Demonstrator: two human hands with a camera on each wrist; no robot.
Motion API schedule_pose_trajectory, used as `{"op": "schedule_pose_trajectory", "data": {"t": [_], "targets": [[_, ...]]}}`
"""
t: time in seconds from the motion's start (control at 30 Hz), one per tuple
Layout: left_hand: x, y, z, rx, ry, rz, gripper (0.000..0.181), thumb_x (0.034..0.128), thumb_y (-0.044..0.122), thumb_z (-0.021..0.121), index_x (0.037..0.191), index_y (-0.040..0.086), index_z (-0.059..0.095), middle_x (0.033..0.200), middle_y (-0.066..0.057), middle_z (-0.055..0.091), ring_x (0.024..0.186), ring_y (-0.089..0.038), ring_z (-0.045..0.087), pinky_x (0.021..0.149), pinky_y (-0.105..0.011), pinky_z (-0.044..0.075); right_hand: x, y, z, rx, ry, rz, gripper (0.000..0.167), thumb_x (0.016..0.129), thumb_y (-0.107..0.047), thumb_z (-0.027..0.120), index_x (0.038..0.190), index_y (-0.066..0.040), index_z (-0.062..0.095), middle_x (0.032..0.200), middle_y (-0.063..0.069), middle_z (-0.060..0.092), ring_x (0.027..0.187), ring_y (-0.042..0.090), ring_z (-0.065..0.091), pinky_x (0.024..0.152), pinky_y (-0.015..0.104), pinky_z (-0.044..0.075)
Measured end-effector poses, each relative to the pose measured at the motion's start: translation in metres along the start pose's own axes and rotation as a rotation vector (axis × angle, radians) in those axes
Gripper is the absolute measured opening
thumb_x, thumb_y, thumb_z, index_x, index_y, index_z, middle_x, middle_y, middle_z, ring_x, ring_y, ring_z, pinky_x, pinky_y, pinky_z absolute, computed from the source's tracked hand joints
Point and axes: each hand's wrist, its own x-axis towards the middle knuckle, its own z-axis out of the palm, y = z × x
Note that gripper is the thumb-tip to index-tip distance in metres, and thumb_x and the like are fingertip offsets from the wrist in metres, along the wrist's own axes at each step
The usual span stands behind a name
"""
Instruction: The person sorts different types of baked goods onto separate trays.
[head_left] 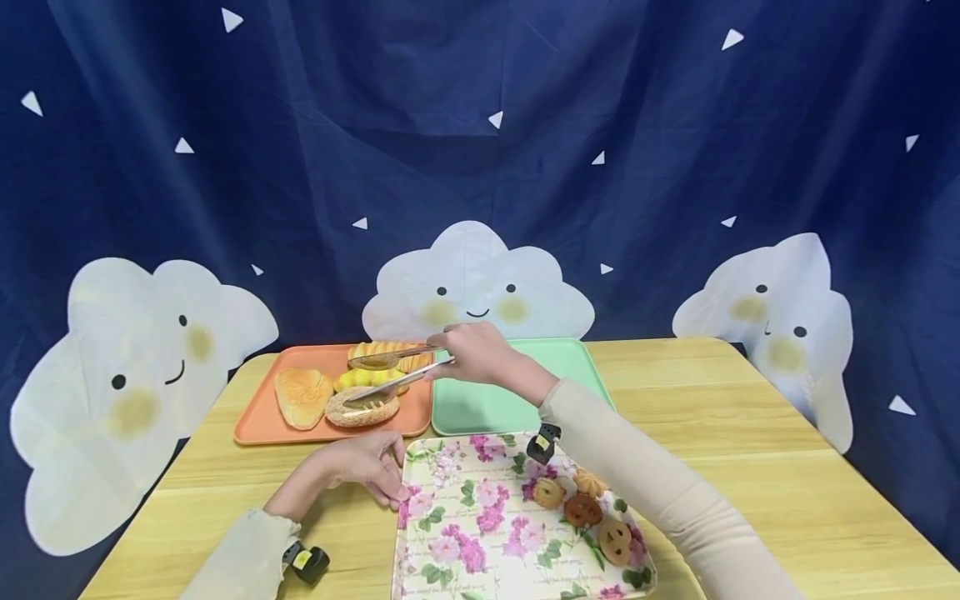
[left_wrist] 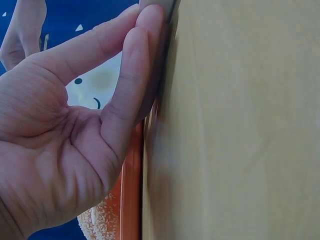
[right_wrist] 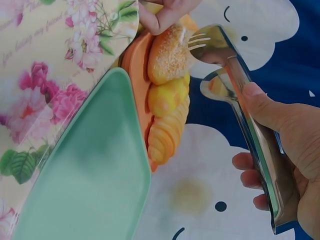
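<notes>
My right hand (head_left: 480,354) grips metal food tongs (right_wrist: 257,135), whose two ends stand apart with nothing between them. In the head view they reach over the orange tray (head_left: 258,425). There lie a sesame bun (head_left: 341,414), a yellow bread roll (head_left: 347,381), a ridged pastry (head_left: 408,347) and a flat golden bread (head_left: 302,398). My left hand (head_left: 367,468) pinches the left edge of the flower-patterned tray (head_left: 465,517); its fingertips are partly cut off at the top of the left wrist view. Several cookies (head_left: 582,509) lie on that tray's right side.
A mint green tray (head_left: 495,408) sits right of the orange one, behind the flowered tray. All stand on a wooden table (head_left: 697,417). A dark blue curtain (head_left: 645,200) with clouds hangs behind the table's far edge.
</notes>
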Motion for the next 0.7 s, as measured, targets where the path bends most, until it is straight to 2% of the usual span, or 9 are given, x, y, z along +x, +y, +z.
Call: {"op": "schedule_pose_trajectory", "data": {"t": [0.27,0.53,0.7], "targets": [[0.0,0.0,0.001,0.0,0.004,0.001,0.044,0.0817,-0.005,0.078,0.107,-0.004,0.042,0.081,-0.015,0.074,0.071,-0.02,0.073,0.069,-0.033,0.067,-0.01,0.011,-0.004,0.003,0.047,-0.012,0.049,0.089,-0.054,0.074,0.124,-0.021,0.073,0.079,-0.001,0.066,0.058,0.008,0.045,0.041,0.02,0.023],[-0.001,-0.001,0.0,-0.003,-0.009,0.007,0.043,0.0821,-0.005,0.076,0.106,-0.004,0.041,0.081,-0.015,0.075,0.072,-0.021,0.074,0.069,-0.032,0.067,-0.036,0.036,-0.015,0.068,0.105,0.016,0.046,0.09,-0.047,0.072,0.128,-0.021,0.071,0.073,0.0,0.065,0.051,0.008,0.037,0.04,0.021,0.019],[-0.001,-0.001,-0.001,-0.005,-0.016,0.014,0.042,0.0827,-0.004,0.077,0.106,-0.005,0.041,0.082,-0.016,0.075,0.073,-0.021,0.074,0.07,-0.033,0.067,-0.067,0.062,-0.025,0.172,0.125,0.091,0.051,0.088,-0.051,0.076,0.127,-0.02,0.072,0.094,0.0,0.078,0.05,0.003,0.045,0.043,0.022,0.029]]}}
